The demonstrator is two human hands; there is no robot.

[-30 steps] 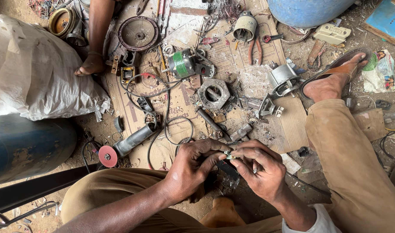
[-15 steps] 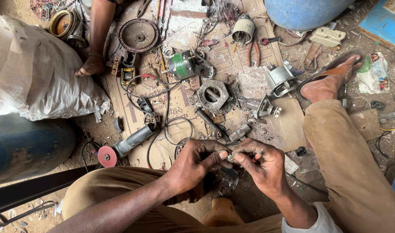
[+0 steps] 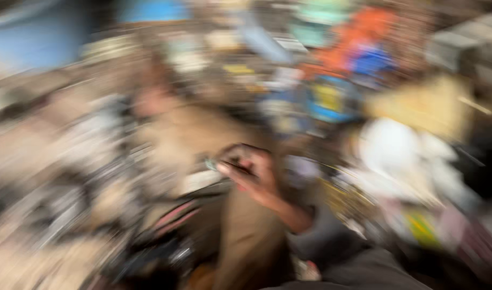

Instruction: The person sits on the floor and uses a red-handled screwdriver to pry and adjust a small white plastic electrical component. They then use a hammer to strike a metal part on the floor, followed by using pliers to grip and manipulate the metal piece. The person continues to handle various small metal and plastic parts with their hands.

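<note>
The view is smeared by heavy motion blur. My right hand [image 3: 251, 174] sits near the middle, its forearm running down to a dark sleeve [image 3: 323, 241] at lower right. The fingers look curled, with a thin dark streak across them and a small pale green bit [image 3: 211, 164] at the fingertips; the blur hides whether the hand grips anything. My tan trouser leg [image 3: 246, 241] lies just below the hand. My left hand is out of view.
Blurred clutter surrounds the hand: a white heap [image 3: 401, 156] at right, blue and orange shapes [image 3: 358, 59] at the upper right, a yellowish patch [image 3: 423, 104], and grey and tan debris [image 3: 68, 177] at left.
The camera has swung sharply away from the parts-strewn floor. Both hands were together on a small dark part over my lap; now only the right hand shows, and everything is blurred.
</note>
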